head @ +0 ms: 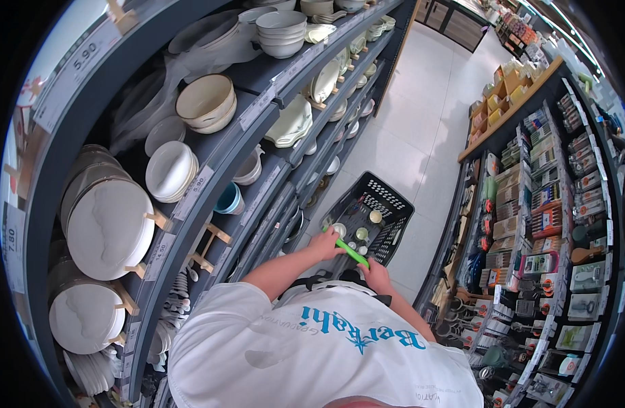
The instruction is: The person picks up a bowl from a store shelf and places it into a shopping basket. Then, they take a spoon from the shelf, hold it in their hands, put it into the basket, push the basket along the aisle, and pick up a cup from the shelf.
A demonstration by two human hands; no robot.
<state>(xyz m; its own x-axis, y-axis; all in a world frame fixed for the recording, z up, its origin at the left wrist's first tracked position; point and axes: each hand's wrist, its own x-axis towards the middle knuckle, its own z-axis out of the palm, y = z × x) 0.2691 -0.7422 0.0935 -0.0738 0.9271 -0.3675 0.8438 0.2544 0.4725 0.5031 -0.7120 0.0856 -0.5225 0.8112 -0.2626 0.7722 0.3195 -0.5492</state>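
My left hand (327,245) grips the left end of a green handle bar (352,253) on a black shopping cart basket (400,196). The right end of the same bar is held by my right hand (376,276). Inside the basket, beyond the bar, stand several small round containers, among them a pale yellow one (376,217), a greenish one (362,233) and a white one (338,230). What the containers are is too small to tell.
Dark shelves on the left hold white plates (111,229), beige bowls (206,102), stacked white bowls (282,33) and blue cups (229,198). On the right, a rack (534,204) carries packaged kitchen utensils. A tiled aisle floor (407,94) runs ahead between them.
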